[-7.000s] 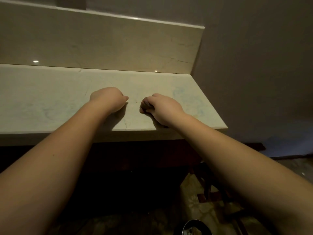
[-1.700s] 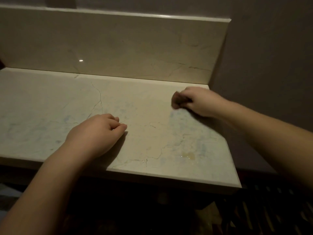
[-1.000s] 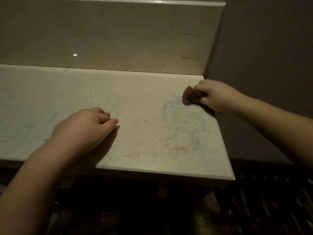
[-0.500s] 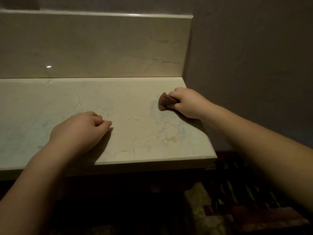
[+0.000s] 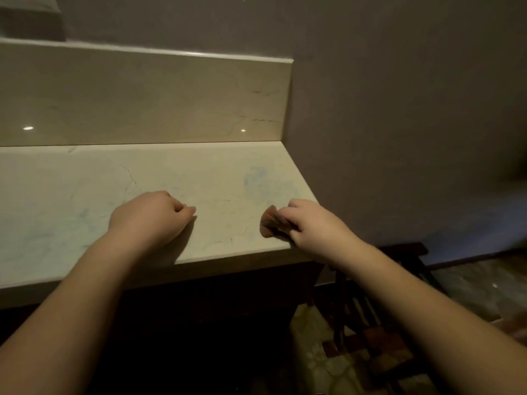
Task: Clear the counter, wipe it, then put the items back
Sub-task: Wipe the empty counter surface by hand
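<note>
A pale marble counter (image 5: 85, 195) runs across the view with nothing standing on it. My right hand (image 5: 310, 223) grips a small brown cloth (image 5: 272, 223) and presses it on the counter near the front right corner. My left hand (image 5: 151, 220) rests on the counter near the front edge, its fingers curled under with nothing in them. Faint blue streaks mark the stone at the back right.
A marble backsplash (image 5: 142, 95) stands behind the counter, ending at a grey wall (image 5: 399, 109) on the right. Dark wooden slats (image 5: 370, 309) and patterned floor (image 5: 328, 366) lie below the counter's right end.
My right hand has drawn the cloth from the back right of the counter toward its front right corner. My left hand has stayed in place on the counter.
</note>
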